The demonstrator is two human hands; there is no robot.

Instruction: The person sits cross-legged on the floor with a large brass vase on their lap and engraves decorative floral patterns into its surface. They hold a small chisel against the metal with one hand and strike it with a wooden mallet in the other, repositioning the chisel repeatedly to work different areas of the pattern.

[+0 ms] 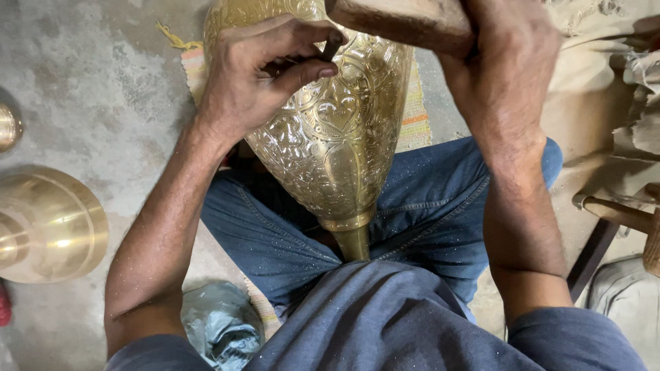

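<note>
A large brass vase point(330, 137) with embossed floral patterns lies tilted across my lap, its narrow neck pointing toward my belly. My left hand point(258, 75) rests on the vase's upper side and pinches a thin dark metal punch point(332, 47) against the surface. My right hand point(505, 62) is closed around a wooden mallet point(405, 20), held just above the punch at the top of the view. My legs in blue jeans point(426, 206) support the vase.
A plain brass vessel point(51, 227) stands on the concrete floor at the left, with another brass piece point(7, 127) behind it. A striped mat point(416, 117) lies under the vase. A wooden stool leg point(619, 214) is at the right. Crumpled plastic point(220, 323) sits by my left elbow.
</note>
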